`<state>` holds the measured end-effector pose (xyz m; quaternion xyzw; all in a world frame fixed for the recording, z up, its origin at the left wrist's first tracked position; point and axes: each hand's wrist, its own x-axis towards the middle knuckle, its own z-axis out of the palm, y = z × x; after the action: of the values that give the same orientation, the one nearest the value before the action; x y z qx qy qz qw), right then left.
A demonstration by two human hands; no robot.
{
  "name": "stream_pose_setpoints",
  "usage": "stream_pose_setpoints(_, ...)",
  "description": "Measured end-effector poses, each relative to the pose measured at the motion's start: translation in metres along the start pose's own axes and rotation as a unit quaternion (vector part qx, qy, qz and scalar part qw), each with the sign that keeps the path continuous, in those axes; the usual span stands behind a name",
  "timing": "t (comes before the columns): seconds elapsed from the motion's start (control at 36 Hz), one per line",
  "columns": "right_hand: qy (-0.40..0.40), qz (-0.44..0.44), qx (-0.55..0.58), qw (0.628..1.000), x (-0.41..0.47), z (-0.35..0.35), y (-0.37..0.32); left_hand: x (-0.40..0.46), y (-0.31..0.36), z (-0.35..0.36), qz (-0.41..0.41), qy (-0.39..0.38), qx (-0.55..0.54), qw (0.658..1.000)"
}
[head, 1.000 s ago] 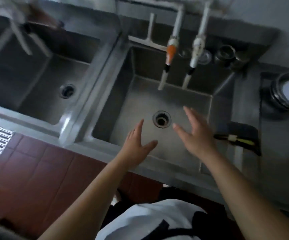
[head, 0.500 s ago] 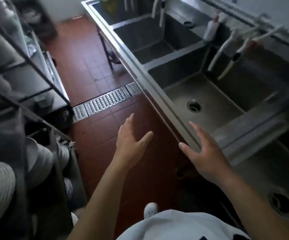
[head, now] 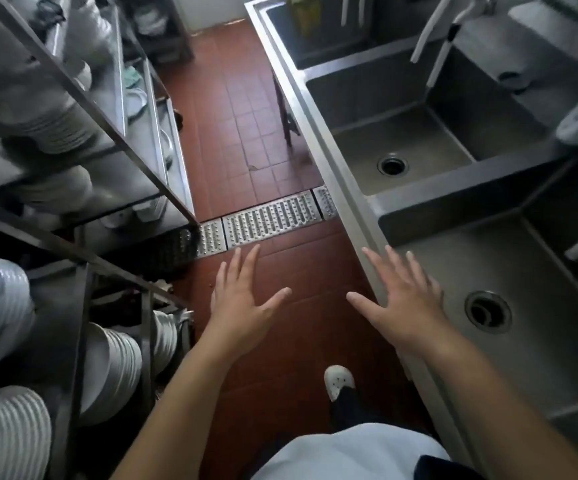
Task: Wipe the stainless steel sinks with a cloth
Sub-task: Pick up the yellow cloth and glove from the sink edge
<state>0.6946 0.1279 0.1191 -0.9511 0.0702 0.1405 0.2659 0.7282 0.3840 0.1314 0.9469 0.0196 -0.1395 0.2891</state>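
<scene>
Both hands are empty here, fingers spread flat: left hand [head: 242, 299] hangs over the red tile floor [head: 246, 109], right hand [head: 401, 299] over the front rim of the nearest sink [head: 522, 341]. No cloth anywhere in view, so my guess is wiping hasn't started and they're off to find one. Middle sink [head: 401, 133] sits further along the rim, plate racks [head: 73, 133] across the aisle.

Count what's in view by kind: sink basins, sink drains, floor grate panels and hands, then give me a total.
Sink basins: 3
Sink drains: 2
Floor grate panels: 3
Hands: 2, left hand, right hand, both empty
Total: 10
</scene>
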Motion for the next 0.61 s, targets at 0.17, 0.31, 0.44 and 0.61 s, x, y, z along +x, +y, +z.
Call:
stream_pose_setpoints(0.17,-0.037,-0.042,-0.021,0.998,0.123,-0.024,-0.039,0.076,0.001,-0.041,-0.014,0.034,-0.016,0.999)
stream_pose_setpoints(0.31,-0.062,-0.078,-0.038,0.994,0.213,-0.029,-0.074,0.149,-0.023,-0.054,-0.064,-0.001,0.022,0.998)
stream_pose_setpoints(0.44,-0.061,-0.015,-0.025,0.998,0.316,-0.042,-0.105,0.261,-0.04,-0.076,-0.06,-0.024,0.007,0.998)
stream_pose_setpoints(0.61,-0.019,0.037,-0.019,0.999,0.432,-0.088,-0.166,0.413,-0.042,-0.141,-0.027,-0.02,-0.032,0.999)
